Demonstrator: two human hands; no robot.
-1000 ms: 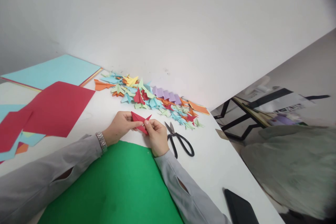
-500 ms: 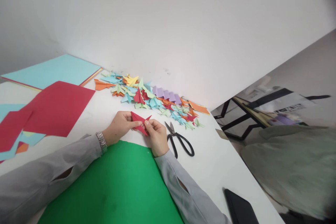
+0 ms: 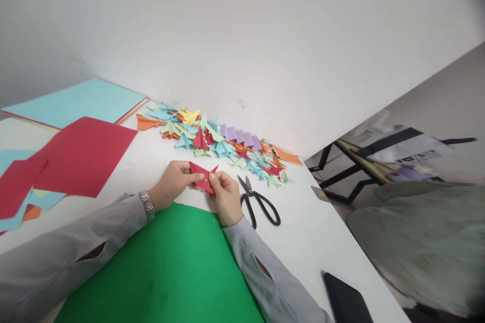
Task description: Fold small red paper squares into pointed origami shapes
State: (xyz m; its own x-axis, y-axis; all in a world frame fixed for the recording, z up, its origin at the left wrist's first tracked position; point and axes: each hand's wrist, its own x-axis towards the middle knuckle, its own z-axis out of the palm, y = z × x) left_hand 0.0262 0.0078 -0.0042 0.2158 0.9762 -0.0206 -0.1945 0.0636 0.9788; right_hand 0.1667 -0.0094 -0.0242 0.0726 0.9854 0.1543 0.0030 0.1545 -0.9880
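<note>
A small folded red paper piece with pointed tips is held up between my hands, above the far edge of a green sheet. My left hand grips its left side, thumb laid across the paper. Thumb and fingers of my right hand pinch its right side. Black-handled scissors lie partly open just right of my right hand. Behind my hands lies a pile of folded paper shapes in several colours.
Large red sheets and a light blue stack lie at the left of the white table. A black flat device is near its right edge. Beyond stand a black frame and green cloth.
The red paper has shifted very slightly in my fingers, and its lower tip shows less below my right thumb. Both hands stay in nearly the same place.
</note>
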